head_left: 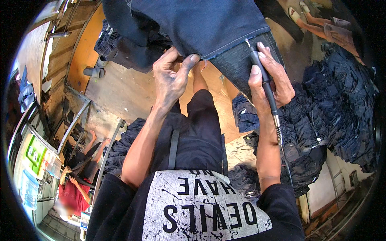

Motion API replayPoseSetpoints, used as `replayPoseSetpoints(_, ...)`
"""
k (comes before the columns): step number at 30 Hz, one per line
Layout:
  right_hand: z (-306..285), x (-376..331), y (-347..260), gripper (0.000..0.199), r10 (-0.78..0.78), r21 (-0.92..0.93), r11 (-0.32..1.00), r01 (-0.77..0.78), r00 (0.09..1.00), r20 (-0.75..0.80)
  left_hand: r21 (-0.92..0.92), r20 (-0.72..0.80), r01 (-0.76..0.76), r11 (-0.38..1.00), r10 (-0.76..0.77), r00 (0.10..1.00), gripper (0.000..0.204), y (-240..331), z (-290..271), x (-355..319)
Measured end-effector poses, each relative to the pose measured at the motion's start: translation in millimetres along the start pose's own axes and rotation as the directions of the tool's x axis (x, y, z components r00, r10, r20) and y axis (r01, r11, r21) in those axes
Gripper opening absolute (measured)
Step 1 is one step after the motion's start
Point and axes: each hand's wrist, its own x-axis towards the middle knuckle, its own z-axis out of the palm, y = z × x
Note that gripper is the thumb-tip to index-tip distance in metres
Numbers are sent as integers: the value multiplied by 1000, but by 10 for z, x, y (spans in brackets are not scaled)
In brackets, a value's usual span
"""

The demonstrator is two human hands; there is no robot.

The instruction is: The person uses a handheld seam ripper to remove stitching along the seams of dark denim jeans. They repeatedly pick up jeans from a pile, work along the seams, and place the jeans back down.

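We count two hands, one dark blue garment [209, 24] and one pen-shaped tool [271, 100]. The fingers of our right hand [281, 82] pinch the tool, its tip by the garment's stitching. Our left hand [171, 76] has its thumb at the garment's lower edge, other fingers curled; we cannot tell whether they pinch cloth. Two grey slippers [95, 72] lie left of the garment.

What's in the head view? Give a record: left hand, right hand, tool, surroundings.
left hand: pinching the edge of a dark blue garment
right hand: gripping a black pen-shaped tool
tool: tip at the garment near a stitched line; contact unclear
right side: heaped dark clothes
lower left: person in red top
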Motion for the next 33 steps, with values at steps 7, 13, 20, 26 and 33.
replayPoseSetpoints(7,24,19,-20,26,-39,8,999,39,999,24,-6,-10,-10,1000,10,1000,24,-47,3,2)
replayPoseSetpoints(13,38,15,-24,28,-93,31,995,91,993,72,10,-8,5,1000,-5,1000,24,-41,-11,-16)
replayPoseSetpoints(20,59,15,-32,27,-148,79,987,139,980,132,-23,1,-6,1000,6,1000,22,12,3,-19)
replayPoseSetpoints(26,67,26,-40,29,-194,109,978,177,966,173,25,13,4,1000,-5,1000,22,12,-5,-27)
replayPoseSetpoints(33,68,36,-40,28,-222,137,972,193,945,242,23,6,-23,999,23,1000,20,-11,14,-22)
